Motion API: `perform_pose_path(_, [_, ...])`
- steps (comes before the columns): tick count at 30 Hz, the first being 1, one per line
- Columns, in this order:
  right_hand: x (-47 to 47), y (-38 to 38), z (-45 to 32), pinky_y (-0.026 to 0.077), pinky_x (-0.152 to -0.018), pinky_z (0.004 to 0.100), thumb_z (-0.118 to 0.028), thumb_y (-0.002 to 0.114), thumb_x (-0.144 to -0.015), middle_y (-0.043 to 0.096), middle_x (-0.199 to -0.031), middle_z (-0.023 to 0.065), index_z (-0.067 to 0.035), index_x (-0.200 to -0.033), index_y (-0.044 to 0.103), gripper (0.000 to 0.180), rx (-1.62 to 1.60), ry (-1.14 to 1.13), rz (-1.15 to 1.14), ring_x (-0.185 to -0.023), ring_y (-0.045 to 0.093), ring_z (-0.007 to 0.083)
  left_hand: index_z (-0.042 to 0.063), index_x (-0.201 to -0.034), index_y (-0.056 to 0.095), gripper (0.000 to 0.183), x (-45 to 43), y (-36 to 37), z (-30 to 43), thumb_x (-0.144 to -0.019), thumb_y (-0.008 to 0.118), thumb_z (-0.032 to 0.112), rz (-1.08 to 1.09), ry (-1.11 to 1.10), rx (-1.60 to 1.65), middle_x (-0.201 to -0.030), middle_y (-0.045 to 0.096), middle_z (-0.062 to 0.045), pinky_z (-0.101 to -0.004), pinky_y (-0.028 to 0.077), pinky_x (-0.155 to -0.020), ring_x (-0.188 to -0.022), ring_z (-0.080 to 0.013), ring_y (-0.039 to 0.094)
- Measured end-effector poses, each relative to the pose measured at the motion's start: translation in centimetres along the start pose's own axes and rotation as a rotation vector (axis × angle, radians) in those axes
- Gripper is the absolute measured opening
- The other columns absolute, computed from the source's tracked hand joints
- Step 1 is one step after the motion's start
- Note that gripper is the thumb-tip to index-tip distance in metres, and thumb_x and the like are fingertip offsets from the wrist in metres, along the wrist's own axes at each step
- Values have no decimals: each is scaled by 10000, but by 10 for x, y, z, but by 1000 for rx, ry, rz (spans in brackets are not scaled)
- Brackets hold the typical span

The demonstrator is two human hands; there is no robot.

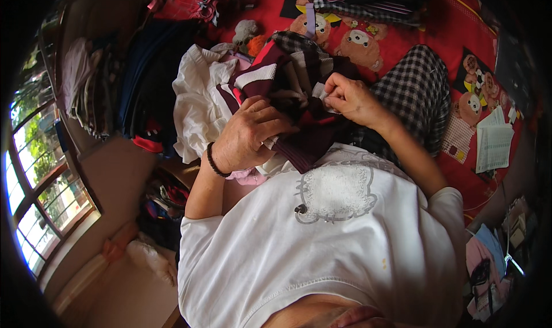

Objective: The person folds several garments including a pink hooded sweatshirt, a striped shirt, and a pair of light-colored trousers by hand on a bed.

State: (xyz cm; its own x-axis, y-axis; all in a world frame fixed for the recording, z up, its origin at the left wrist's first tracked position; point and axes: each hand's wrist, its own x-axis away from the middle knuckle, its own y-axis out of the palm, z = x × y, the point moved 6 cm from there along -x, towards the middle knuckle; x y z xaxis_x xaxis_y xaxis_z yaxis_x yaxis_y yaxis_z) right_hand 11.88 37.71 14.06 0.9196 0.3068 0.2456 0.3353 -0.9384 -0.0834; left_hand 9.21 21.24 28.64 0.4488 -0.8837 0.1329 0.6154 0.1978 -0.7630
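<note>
A striped knit garment (280, 71) in maroon, white and red lies bunched over my lap. My left hand (252, 131), with a dark beaded bracelet at the wrist, grips its near left side; a ribbed maroon edge hangs below the fingers. On the other side, my right hand (351, 99) pinches a pale part of the same knit between thumb and fingers. A crumpled white garment (196, 95) lies left of the knit. Pink cloth (248, 177) shows under my left wrist. The folds hide part of my left fingertips.
A red blanket with bear prints (401, 47) spreads ahead. Dark folded clothes (366, 0) lie at its far side. Dark blue clothes (146, 69) are piled at left, near a barred window (47, 177). Printed paper sheets (493, 144) lie at right, and more cloths (487, 267) lie lower right.
</note>
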Motion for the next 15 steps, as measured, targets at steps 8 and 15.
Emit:
perform_pose_path(8, [1, 20, -38, 519, -692, 466, -116, 639, -805, 663, -803, 195, -51, -960, 603, 172, 528, -126, -118, -765, 652, 368, 124, -947, 692, 415, 17, -1, 14, -544, 692, 25, 71, 7, -71, -873, 632, -32, -421, 418, -945, -850, -239, 580])
perform_pose_path(15, [10, 17, -28, 524, -673, 459, -40, 569, -791, 650, -782, 201, -60, -871, 610, 92, 645, -172, 33, -754, 652, 372, 114, -938, 677, 402, 10, 1, -8, -542, 711, 58, 13, -44, -52, -859, 612, -43, -386, 434, -887, -850, -251, 573])
